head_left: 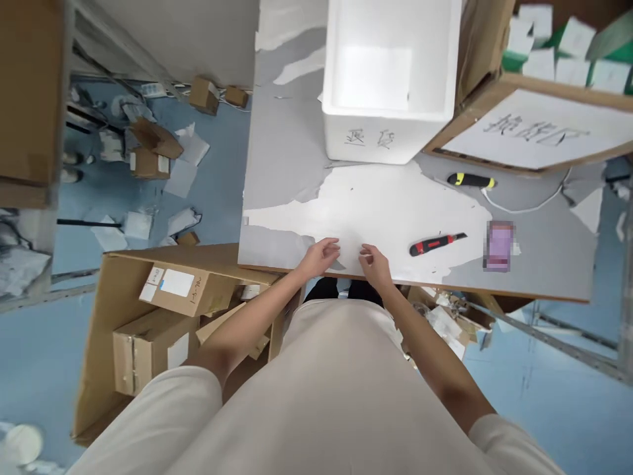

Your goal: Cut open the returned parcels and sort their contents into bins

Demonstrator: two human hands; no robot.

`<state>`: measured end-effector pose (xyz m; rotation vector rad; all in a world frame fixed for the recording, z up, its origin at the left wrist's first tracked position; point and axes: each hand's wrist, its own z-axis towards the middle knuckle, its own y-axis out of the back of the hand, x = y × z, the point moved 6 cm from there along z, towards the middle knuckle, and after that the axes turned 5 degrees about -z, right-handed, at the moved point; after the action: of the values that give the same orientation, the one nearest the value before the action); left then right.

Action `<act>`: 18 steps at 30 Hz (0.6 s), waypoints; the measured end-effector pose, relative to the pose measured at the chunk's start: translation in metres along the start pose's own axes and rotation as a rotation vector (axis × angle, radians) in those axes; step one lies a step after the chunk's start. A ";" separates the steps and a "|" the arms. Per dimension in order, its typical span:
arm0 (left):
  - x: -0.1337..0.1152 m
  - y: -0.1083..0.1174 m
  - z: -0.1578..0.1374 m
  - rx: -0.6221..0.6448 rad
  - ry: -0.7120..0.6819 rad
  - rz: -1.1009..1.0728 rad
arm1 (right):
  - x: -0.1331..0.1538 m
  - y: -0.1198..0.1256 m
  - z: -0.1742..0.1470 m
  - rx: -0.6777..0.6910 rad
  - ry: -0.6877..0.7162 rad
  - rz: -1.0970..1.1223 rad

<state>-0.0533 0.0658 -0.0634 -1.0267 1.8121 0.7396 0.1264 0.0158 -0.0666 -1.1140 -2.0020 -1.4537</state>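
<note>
My left hand rests at the front edge of the table, fingers loosely curved and apart, with nothing in them. Across a small gap, my right hand is held the same way, its fingers bent toward the left hand and holding nothing. To the right of it lies a red and black utility knife with its blade end pointing right. Farther back is a black and yellow handle of some tool. A pinkish-purple item, blurred by pixels, lies near the right end.
A white foam box with handwriting stands at the back. Beside it, a cardboard box holds several white and green cartons. A large open carton with smaller boxes stands low at left. Papers and boxes litter the blue floor.
</note>
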 end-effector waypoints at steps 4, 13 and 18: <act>-0.040 0.015 -0.013 -0.063 -0.122 0.268 | 0.007 0.033 0.016 0.071 0.032 -0.081; 0.046 0.121 -0.191 -0.815 0.293 0.121 | 0.127 -0.082 0.080 0.752 0.574 -0.904; 0.152 0.170 -0.292 -1.393 0.559 -0.662 | 0.242 -0.194 0.025 0.894 1.005 -0.992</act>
<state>-0.3600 -0.1416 -0.0682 -2.7592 0.9818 1.3696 -0.1689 0.1003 -0.0134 0.9297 -1.9627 -0.8571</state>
